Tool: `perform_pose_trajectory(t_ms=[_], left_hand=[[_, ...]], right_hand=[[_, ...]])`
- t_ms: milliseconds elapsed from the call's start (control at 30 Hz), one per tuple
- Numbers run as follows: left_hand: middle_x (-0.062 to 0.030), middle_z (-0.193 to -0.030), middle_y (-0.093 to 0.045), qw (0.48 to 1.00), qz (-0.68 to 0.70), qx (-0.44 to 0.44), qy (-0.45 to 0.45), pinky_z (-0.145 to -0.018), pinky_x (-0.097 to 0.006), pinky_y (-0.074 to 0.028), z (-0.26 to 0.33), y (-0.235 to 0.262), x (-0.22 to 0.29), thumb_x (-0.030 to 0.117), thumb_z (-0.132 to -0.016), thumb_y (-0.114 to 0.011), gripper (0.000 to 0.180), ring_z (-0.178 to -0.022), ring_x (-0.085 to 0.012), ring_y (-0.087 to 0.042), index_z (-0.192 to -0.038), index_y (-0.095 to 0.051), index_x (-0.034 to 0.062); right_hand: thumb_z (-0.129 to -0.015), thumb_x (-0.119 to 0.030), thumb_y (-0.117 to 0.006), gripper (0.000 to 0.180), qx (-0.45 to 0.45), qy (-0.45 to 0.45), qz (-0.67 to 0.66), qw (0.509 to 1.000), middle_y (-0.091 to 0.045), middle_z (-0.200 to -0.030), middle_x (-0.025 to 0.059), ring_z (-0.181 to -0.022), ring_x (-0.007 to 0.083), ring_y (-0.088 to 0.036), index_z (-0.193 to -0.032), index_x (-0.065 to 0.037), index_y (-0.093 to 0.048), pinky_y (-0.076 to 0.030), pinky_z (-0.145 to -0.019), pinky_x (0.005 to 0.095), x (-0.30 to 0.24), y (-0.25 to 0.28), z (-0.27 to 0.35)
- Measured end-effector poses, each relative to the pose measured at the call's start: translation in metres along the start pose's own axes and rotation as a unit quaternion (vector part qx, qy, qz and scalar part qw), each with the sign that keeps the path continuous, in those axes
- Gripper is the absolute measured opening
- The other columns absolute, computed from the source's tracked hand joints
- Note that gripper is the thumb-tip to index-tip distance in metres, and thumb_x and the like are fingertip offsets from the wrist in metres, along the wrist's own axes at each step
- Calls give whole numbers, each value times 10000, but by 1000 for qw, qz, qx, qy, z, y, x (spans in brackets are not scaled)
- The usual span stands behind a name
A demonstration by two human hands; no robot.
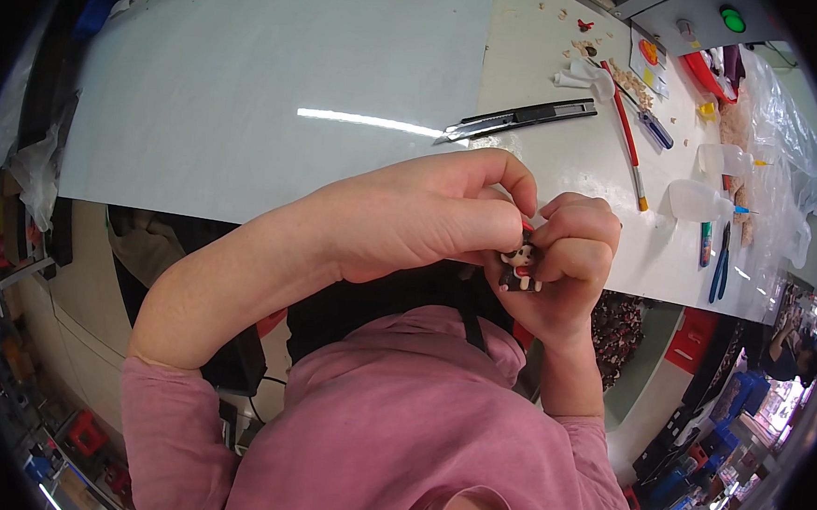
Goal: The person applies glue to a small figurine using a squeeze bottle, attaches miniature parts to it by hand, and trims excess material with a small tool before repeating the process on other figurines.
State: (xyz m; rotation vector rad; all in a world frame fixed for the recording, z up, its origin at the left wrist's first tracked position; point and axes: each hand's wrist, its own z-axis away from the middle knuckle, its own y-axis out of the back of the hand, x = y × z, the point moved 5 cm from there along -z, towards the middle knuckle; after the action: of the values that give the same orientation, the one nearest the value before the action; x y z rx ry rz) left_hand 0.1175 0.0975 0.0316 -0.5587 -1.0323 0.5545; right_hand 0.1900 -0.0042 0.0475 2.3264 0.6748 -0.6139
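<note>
One figurine (521, 259), pinched in right hand (572, 262) — left hand (430, 214) at its top, grip hidden, can't tell — loose pinch could drop it past desk (652, 256) edge.

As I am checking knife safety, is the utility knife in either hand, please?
No, the utility knife lies on the table, beyond the left hand and right hand.

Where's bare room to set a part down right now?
Widest: the grey sheet, left of the utility knife and beyond the left forearm. Smaller: between the right hand and green tube. Crowded: right side, around the brush, screwdriver and squeeze bottles.
</note>
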Motion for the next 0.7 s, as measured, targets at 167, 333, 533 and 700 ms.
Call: perform_pose_trajectory(t_ms=[167, 333, 533, 700], left_hand=[[-19, -935, -525, 1000, 6, -1, -2, -795, -243, -453, 1, 0, -1, 37, -832, -494, 187, -870, -99, -541, -1014, -453, 47], [-12, -931, -519, 1000, 1, 0, 0, -793, -240, -451, 0, 0, -1, 33, -831, -491, 186, -869, -93, -535, -1013, -453, 47], [-8, -925, -512, 1000, -4, 2, 0, -787, -236, -448, 1, 0, -1, 32, -831, -491, 184, -864, -87, -529, -1010, -454, 49], [-6, -928, -512, 1000, -3, 1, 0, -790, -237, -447, 1, 0, 1, 38, -832, -495, 188, -872, -84, -524, -1014, -454, 50]], right_hand=[[-520, 48, -770, 500, 6, 2, -1, 1000, -470, -858, 49, -712, 211, -449, -807, -121, -397, -378, -580, 309, 0, -1, 0], [-523, 52, -768, 496, 7, 3, 2, 1000, -471, -862, 54, -720, 214, -455, -806, -118, -398, -383, -575, 309, -1, -1, 0], [-526, 44, -773, 493, 5, 3, -2, 1000, -474, -865, 52, -719, 216, -457, -805, -119, -400, -385, -579, 310, 0, -1, 0], [-522, 40, -776, 495, 2, 2, 1, 1000, -475, -867, 50, -722, 217, -457, -802, -119, -400, -388, -590, 315, 0, 0, 0]])
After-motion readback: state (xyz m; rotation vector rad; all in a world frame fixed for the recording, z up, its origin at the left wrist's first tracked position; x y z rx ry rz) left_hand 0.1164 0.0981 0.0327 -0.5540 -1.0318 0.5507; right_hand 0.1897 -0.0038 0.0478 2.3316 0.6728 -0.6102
